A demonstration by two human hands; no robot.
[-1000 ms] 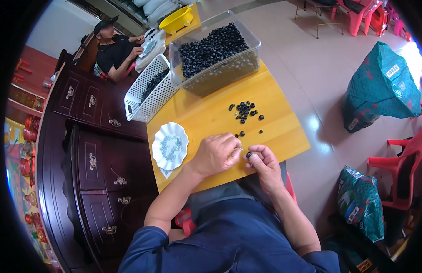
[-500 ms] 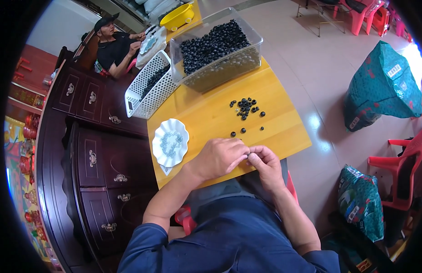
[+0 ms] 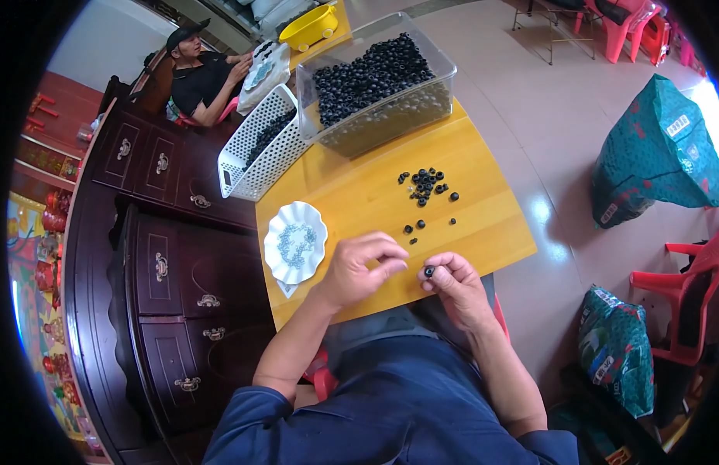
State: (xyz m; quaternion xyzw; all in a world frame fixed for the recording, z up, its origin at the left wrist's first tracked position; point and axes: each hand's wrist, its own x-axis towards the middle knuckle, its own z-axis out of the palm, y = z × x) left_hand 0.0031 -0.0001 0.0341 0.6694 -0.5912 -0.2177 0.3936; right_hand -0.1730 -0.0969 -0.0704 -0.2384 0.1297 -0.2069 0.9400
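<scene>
Between the thumb and fingers of my right hand (image 3: 457,291) is a small black ring-shaped part (image 3: 429,271), its hole facing up, above the table's near edge. My left hand (image 3: 361,267) is just left of it, apart from the part, thumb and fingers separated with nothing visible in them. Beyond my hands a loose cluster of small black parts (image 3: 426,184) lies on the yellow table (image 3: 359,182), with several single ones nearer me. To the left of my left hand stands a white scalloped dish (image 3: 319,232) of small pale bluish pieces.
A clear plastic bin (image 3: 375,128) full of black parts and a white perforated basket (image 3: 239,177) stand at the table's far side. Dark drawers (image 3: 173,271) line the left. A co-worker (image 3: 208,81) sits far left. Green bags (image 3: 646,155) and red chairs are right.
My hands have come apart: the left has drawn back to the left, and the black part now shows in my right fingers. The view has shifted slightly.
</scene>
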